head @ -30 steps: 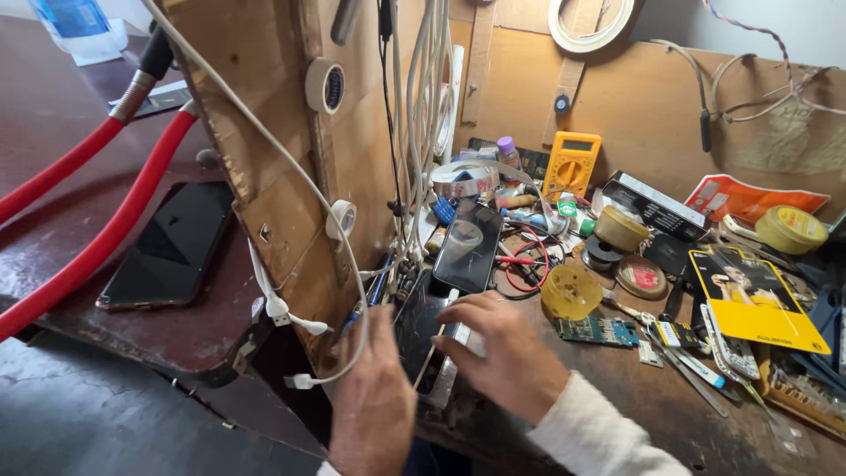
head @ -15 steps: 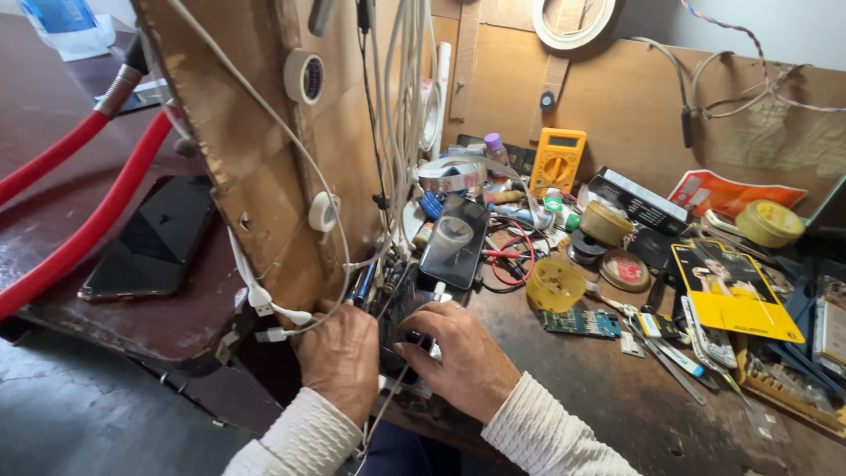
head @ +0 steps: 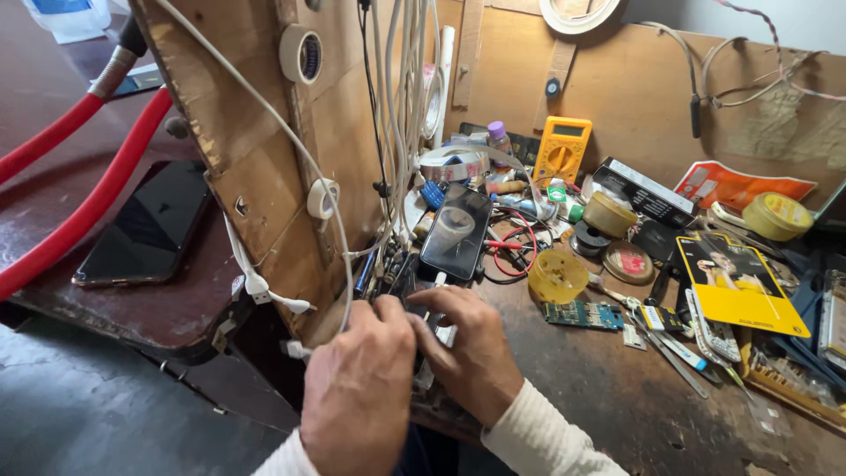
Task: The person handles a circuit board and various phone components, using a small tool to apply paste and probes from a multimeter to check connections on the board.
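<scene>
Hands [head: 414, 370] pinching small dark device [head: 421, 324], seemingly phone.

bench: dark worn wooden workbench [head: 617, 397], cluttered
centre: black phone [head: 456, 231], red wire loop [head: 511, 256], yellow tape roll [head: 557, 276], green circuit board [head: 583, 315]
back: yellow multimeter [head: 562, 148]
right: yellow-black card [head: 738, 282]
left table [head: 167, 308]: second dark phone [head: 145, 225]

Left of the brown wooden board [head: 264, 176] run red hoses [head: 79, 185] over a black phone [head: 145, 225]. Right of it: white cables [head: 401, 106], a yellow multimeter [head: 561, 148], a yellow card [head: 736, 282], a green circuit board [head: 583, 315].
</scene>
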